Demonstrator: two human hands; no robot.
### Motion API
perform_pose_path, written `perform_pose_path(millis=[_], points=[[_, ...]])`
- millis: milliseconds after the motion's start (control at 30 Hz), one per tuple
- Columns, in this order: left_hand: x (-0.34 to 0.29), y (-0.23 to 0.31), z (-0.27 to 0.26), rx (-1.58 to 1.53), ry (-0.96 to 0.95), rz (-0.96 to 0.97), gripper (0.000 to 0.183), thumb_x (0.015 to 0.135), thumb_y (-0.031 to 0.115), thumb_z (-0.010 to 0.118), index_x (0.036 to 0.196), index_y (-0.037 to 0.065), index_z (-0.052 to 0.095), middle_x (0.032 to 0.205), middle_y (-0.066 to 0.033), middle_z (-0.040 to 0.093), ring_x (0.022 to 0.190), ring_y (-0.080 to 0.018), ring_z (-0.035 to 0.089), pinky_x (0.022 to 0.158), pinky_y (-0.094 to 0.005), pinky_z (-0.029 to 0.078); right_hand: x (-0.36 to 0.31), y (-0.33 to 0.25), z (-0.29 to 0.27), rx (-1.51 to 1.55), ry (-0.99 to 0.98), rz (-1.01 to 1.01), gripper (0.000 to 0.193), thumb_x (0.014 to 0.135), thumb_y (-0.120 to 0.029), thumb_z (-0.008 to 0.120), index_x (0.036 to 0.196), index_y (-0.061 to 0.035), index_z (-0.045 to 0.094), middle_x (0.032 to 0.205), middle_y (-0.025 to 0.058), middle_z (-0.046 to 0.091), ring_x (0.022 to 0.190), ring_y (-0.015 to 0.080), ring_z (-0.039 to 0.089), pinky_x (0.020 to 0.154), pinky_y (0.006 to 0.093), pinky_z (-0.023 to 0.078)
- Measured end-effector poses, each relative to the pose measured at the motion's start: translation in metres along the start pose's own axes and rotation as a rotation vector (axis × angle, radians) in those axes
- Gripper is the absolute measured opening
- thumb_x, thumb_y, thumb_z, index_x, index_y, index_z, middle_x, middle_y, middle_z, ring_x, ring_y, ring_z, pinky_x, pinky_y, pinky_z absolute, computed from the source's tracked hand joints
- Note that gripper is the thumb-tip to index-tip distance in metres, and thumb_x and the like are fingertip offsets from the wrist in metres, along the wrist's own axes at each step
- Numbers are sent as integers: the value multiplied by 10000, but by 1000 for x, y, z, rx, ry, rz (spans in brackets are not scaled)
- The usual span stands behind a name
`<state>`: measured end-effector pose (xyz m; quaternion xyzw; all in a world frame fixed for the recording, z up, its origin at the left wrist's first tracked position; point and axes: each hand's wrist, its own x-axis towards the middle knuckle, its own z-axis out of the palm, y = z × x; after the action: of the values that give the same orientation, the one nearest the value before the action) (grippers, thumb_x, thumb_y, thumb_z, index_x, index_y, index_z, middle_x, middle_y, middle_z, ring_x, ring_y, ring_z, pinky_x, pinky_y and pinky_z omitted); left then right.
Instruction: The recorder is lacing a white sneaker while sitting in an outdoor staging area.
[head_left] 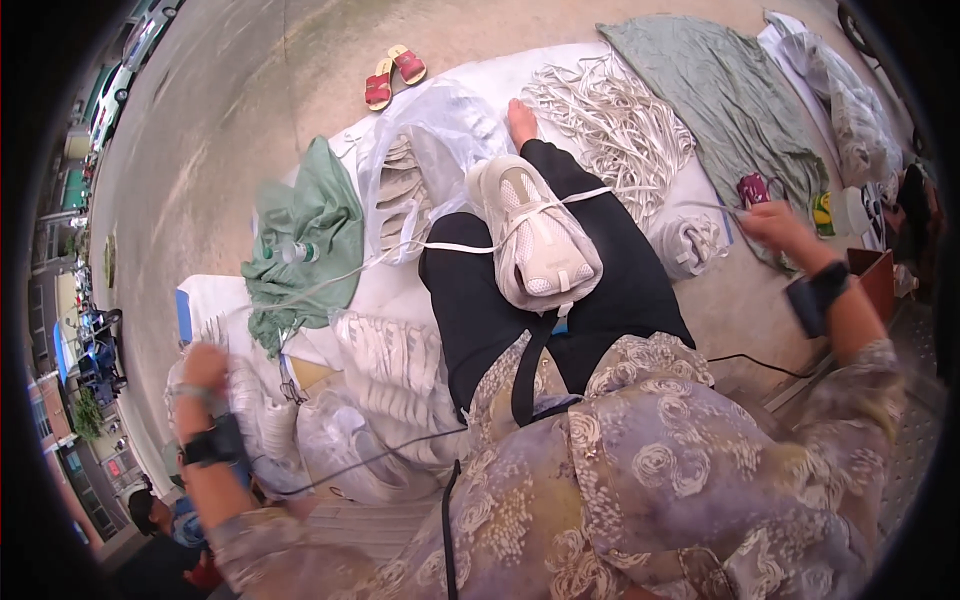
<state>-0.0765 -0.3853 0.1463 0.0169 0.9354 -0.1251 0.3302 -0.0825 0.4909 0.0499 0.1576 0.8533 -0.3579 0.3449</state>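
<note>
A white shoe upper lies on my lap over black trousers, with a white lace threaded through it. The lace runs out both ways. My left hand is stretched far out to the left and pinches one end of the lace. My right hand is stretched out to the right and pinches the other end. Both wrists carry black bands.
A clear bag of white shoe parts and a green cloth lie ahead on a white sheet. A pile of white laces, a larger green cloth and red sandals lie beyond. More bagged parts sit at my left.
</note>
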Motion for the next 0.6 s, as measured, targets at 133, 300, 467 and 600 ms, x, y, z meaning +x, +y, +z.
perform_pose_path(millis=[133,300,467,600], points=[[35,262,-22,-955,-339,193,243,796,184,572,620,17,587,531,-16,526,451,-100,504,427,-238,397,19,-68,118,670,-268,56,183,846,-229,590,726,-91,577,581,-38,482,444,35,390,384,196,303],[58,403,-26,-1300,157,594,154,835,134,559,824,-10,615,705,-27,584,631,-103,528,572,-233,408,64,-112,169,820,-263,-135,164,853,-208,583,747,-82,576,616,-24,532,468,37,440,403,195,339],[76,457,-55,-858,649,930,164,783,76,569,924,13,623,798,-62,608,723,-205,555,664,-307,417,83,-137,171,900,-220,-244,142,857,-198,575,786,-75,571,663,-19,560,511,28,468,439,177,352],[77,473,-69,-520,597,881,205,746,87,571,943,72,626,816,-73,593,783,-267,541,657,-373,381,87,-148,170,907,-262,-282,122,868,-179,565,793,-82,571,709,-31,589,570,19,520,473,159,365]])
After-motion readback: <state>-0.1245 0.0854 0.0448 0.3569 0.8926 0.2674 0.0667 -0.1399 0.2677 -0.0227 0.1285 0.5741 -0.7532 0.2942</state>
